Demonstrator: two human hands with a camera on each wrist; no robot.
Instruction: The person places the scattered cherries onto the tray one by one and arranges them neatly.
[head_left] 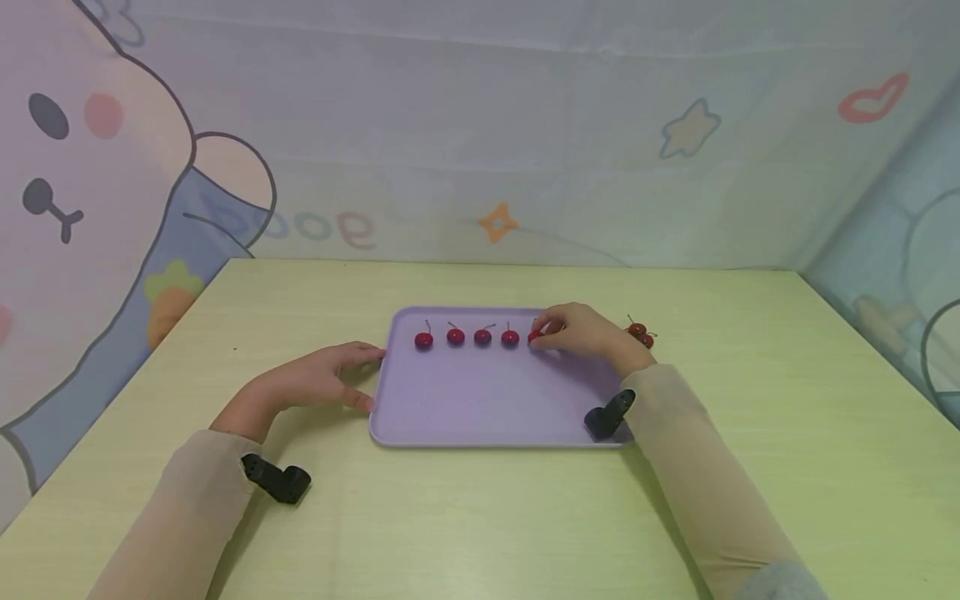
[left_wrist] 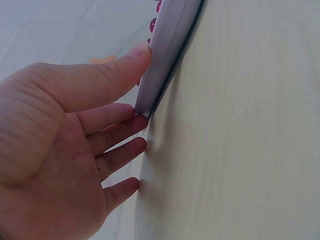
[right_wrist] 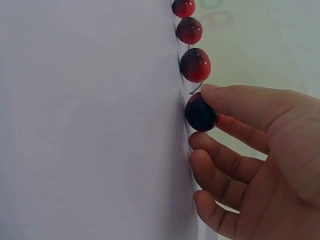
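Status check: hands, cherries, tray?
Left hand open, fingers against tray left edge. Right hand pinching fifth cherry at end of row on tray. Spare cherries on table, right of tray. Nothing blocking.

— What are your hands doing?
— My left hand (head_left: 318, 381) is lying low and open, its fingers (left_wrist: 116, 134) stretching out straight, thumb raised above them.
— And the other?
— My right hand (head_left: 588, 332) is reaching forward, its fingers (right_wrist: 235, 102) curling and pinching at the tips, forearm angling inward.
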